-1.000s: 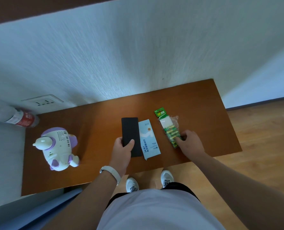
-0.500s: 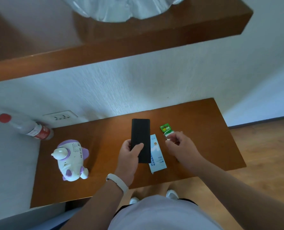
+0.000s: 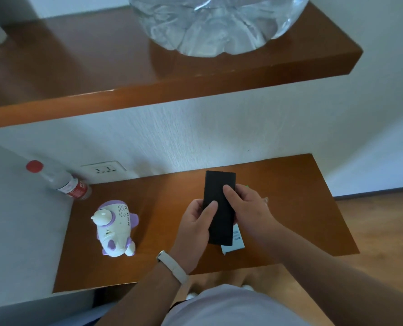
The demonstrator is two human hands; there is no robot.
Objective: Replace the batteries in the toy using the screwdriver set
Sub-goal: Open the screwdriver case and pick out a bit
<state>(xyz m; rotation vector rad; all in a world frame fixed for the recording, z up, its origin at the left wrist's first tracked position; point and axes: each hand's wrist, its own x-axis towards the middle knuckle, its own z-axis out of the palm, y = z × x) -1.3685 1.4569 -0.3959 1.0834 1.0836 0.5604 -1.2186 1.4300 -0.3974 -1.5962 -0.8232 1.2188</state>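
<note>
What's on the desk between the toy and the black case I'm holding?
Nothing: in the head view, only bare wood of the desk separates the toy from the black case.

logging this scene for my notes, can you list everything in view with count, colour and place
black case: one, black, held above the lower shelf, between both hands
toy: one, white and purple, left part of the lower shelf
white packet: one, white with blue print, on the shelf under the case, mostly hidden
bottle: one, clear with red cap and red label, far left corner
wall socket: one, white, on the wall behind the toy
lower shelf: one, brown wood
upper shelf: one, brown wood
large clear container: one, on the upper shelf
wristband: one, white, left wrist
left hand: grip on the case
right hand: grip on the case
</note>
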